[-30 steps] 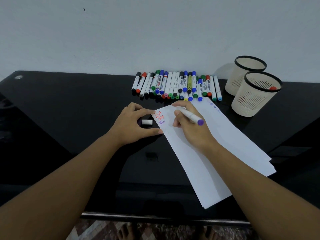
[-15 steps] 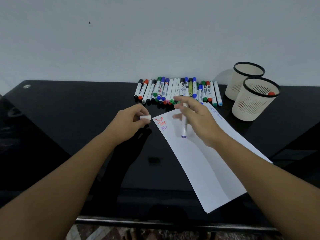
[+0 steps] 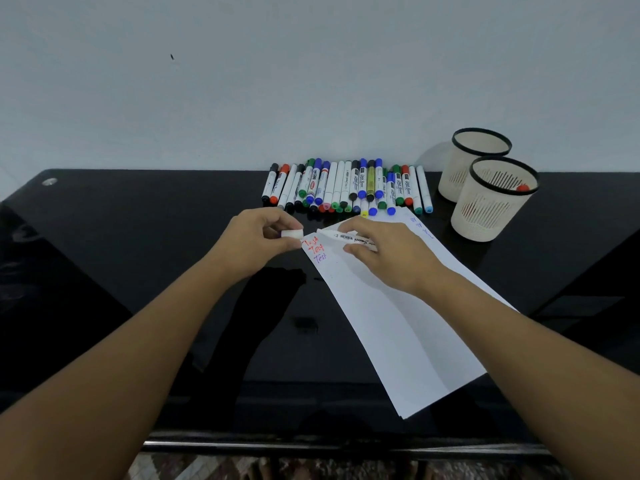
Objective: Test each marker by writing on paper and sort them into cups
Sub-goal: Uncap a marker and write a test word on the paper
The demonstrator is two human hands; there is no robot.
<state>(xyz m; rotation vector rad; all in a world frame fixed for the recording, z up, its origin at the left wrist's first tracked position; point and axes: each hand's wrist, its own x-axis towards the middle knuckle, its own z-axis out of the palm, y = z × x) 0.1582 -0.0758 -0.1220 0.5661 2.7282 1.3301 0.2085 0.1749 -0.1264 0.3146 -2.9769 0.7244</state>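
At frame centre, the writing having stopped, the purple marker (image 3: 349,239) is turned by the gripping right hand (image 3: 391,252) toward the white cap (image 3: 292,233) pinched in the left hand (image 3: 258,242), above the paper (image 3: 398,323); recapping is judged imminent.

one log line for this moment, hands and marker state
left hand: holds cap | right hand: holds marker, tip toward cap | paper: three "Test" lines | step: recapping, not sorted

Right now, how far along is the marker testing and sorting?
Early. Three "Test" words sit on the paper, and the near cup holds a red-capped marker. The right hand holds a marker; the left hand pinches its white cap. The row of markers remains.
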